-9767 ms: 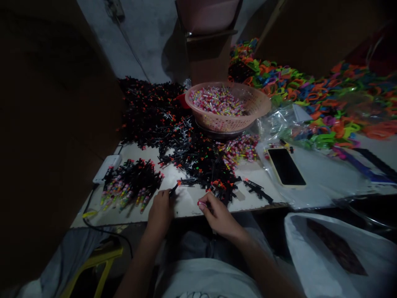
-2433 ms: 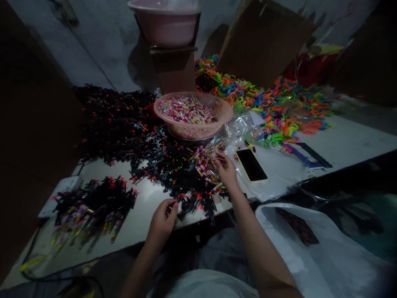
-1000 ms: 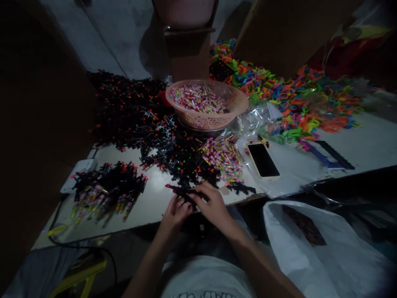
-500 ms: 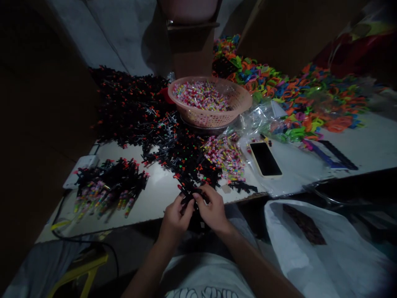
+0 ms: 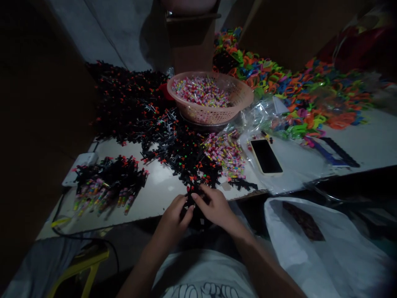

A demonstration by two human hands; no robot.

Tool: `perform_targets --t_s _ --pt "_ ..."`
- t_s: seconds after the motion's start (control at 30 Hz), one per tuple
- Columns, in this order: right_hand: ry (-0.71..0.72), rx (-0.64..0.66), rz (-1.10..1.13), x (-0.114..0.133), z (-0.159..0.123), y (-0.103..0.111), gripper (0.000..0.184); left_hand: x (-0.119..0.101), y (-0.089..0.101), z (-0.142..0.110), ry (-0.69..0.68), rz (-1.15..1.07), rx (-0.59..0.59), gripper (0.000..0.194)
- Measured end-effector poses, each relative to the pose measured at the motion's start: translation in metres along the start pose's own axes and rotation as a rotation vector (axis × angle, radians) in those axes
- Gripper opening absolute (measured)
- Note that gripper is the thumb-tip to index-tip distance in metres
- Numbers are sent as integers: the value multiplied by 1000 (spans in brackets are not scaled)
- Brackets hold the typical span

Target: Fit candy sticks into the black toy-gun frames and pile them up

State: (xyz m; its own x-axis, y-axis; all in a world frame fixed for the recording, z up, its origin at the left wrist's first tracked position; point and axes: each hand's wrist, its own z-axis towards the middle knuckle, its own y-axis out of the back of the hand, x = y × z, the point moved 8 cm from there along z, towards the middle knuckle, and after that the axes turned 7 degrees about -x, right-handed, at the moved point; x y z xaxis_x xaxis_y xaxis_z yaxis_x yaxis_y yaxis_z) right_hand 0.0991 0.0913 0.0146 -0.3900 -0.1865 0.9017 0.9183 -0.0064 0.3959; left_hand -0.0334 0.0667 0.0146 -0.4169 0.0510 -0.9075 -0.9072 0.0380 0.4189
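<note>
In the head view, my left hand (image 5: pixel 173 215) and my right hand (image 5: pixel 216 209) both pinch small black toy pieces with red tips (image 5: pixel 190 198) between narrow fingers, at the near edge of the white table (image 5: pixel 159 188); how many pieces, I cannot tell. Just beyond lies the large black heap (image 5: pixel 130 101), and the phone (image 5: pixel 266 156) rests to the right.

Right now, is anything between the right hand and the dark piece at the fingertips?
Nothing visible: the right hand touches the dark piece directly, and the left hand holds its other side.
</note>
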Motion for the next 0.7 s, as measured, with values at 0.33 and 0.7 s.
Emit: perform_targets --t_s 0.33,0.7 --pt "-286 -181 636 -35 -7 -10 37 14 5 -3 237 -196 -162 34" --pt "-256 -305 626 -36 -14 -1 37 17 6 -5 488 -434 147 37"
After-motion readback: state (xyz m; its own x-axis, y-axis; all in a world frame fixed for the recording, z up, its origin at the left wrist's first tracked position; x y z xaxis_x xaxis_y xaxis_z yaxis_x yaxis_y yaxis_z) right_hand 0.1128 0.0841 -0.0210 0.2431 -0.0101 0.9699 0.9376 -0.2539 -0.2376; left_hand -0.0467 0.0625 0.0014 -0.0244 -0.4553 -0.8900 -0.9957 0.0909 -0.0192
